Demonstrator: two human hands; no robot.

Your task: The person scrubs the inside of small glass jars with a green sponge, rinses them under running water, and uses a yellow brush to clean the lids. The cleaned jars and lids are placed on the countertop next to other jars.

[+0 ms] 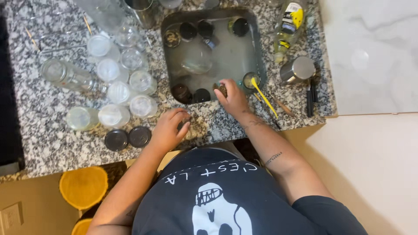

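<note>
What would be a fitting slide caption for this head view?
Right hand holds a scrubber at the water-filled metal tray; left hand rests on the granite counter.

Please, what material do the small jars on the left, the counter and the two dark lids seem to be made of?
The jars look like clear glass: see-through with bright glints. The counter looks like polished speckled granite, grey and black. The dark lids seem to be metal or plastic with a dull sheen; I cannot tell which.

Jars [126,93] crowding counter left of basin [257,52]
</note>
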